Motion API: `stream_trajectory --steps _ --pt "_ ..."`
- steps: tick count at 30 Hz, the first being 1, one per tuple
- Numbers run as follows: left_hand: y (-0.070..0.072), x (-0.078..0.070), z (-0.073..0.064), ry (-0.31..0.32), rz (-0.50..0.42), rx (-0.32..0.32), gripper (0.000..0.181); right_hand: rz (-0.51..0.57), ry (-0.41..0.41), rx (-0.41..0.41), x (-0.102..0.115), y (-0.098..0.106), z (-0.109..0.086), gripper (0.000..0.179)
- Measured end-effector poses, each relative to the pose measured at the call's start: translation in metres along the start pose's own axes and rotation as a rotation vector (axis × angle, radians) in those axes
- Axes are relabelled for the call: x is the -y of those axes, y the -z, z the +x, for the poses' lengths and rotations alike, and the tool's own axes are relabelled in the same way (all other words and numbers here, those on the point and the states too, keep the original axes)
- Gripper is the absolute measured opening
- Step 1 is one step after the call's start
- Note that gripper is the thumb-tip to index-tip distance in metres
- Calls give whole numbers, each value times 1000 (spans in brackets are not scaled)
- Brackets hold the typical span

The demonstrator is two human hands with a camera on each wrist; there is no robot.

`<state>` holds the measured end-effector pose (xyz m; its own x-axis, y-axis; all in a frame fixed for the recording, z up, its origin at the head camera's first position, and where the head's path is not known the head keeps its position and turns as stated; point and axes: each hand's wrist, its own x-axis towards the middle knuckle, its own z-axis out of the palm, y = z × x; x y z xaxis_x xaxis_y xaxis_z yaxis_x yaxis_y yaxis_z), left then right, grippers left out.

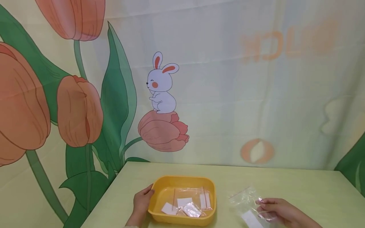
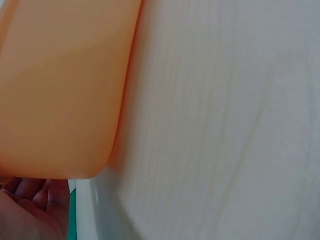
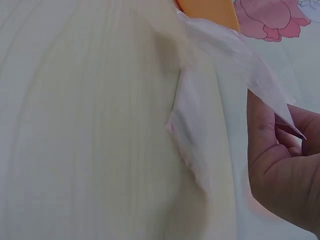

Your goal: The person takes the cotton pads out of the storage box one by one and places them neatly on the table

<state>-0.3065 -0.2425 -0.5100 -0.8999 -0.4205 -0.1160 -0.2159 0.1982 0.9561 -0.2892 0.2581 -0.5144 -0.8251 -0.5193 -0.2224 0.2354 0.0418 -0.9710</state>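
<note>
Here's the bag (image 1: pixel 241 200), clear and crinkled, out over the table to the right of the tray (image 1: pixel 176 219) and well apart from it in the head view. The right hand (image 1: pixel 280 210) has it: thumb and fingers are together, pinching the bag by one side, and the rest of it spreads loosely leftward. That edge hold probably suits such floppy film, leaving most of the bag uncovered. Whether its lower part touches the table, I can't tell.

Over to the left hand (image 1: pixel 141 201), and it's on the tray's left end, fingers bent, clamped on the wall and rim there. Likely that steadies a light tray; the left wrist view shows the curled fingers close against the yellow wall.

Now the contents! Inside the held bag sits a white piece (image 1: pixel 251 219), flat, down near the bottom of the picture. A thin reddish line runs along the bag's upper edge, perhaps its seal. In the tray, more clear bags (image 1: pixel 186 191) overlap, with four white pieces (image 1: pixel 184 201) showing; exactly how many bags, the shine hides. Two red lines cross the film there too.

Beneath it all, the pale table (image 1: pixel 256 175); behind, a printed cloth (image 1: pixel 216 110) with a rabbit (image 1: pixel 163 101) perched on a tulip (image 1: pixel 159 133).
</note>
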Motion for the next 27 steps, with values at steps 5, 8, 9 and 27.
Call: stream_trajectory --steps 5,8,9,27 --pt "-1 0 -1 0 10 -2 40 -37 -48 -47 -3 7 -6 29" --pt "-1 0 0 0 8 -3 40 -78 -66 -93 -3 9 -8 32" --pt "-1 1 0 0 8 -5 40 -94 -68 -108 -3 10 -9 32" --pt "-1 -1 0 27 -1 5 40 -388 -175 -395 2 8 -2 25"
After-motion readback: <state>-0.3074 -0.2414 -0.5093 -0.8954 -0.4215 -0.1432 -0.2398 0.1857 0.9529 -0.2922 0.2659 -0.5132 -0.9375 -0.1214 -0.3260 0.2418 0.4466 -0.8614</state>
